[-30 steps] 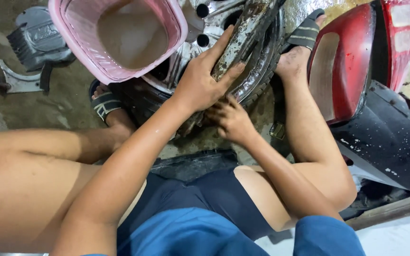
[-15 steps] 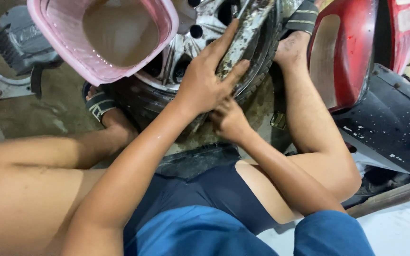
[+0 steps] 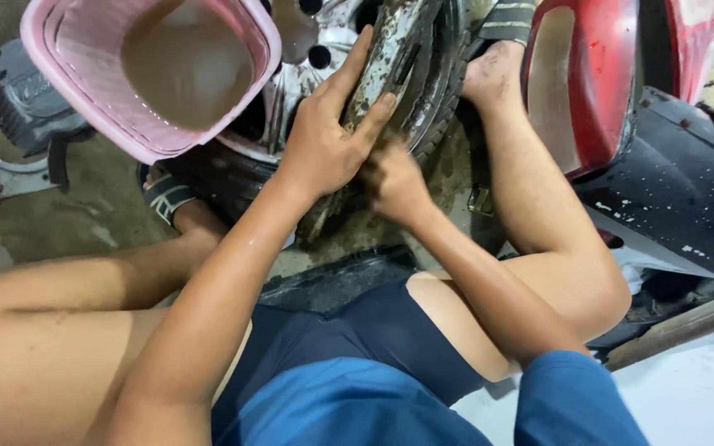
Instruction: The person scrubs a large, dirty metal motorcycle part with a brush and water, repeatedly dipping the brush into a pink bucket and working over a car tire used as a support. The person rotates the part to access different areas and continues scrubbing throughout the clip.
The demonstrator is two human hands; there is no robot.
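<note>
A muddy motorcycle wheel (image 3: 406,58) with a black tyre and a silver cast rim stands between my bare legs. My left hand (image 3: 328,136) lies flat on the dirty rim edge, fingers spread and pointing up. My right hand (image 3: 394,182) sits just below it, fingers curled against the lower tyre edge; whether it holds anything is hidden. A pink plastic tub (image 3: 146,70) of brown water rests above left, partly over the wheel.
Red motorcycle body panels (image 3: 588,83) and a dark plastic fairing (image 3: 679,190) lie to the right of my right leg. A grey engine part (image 3: 18,91) sits on the wet concrete at left. My sandalled feet flank the wheel.
The view has shifted slightly. My left hand stays on the rim with fingers a little higher. My right hand has moved closer under the left against the tyre.
</note>
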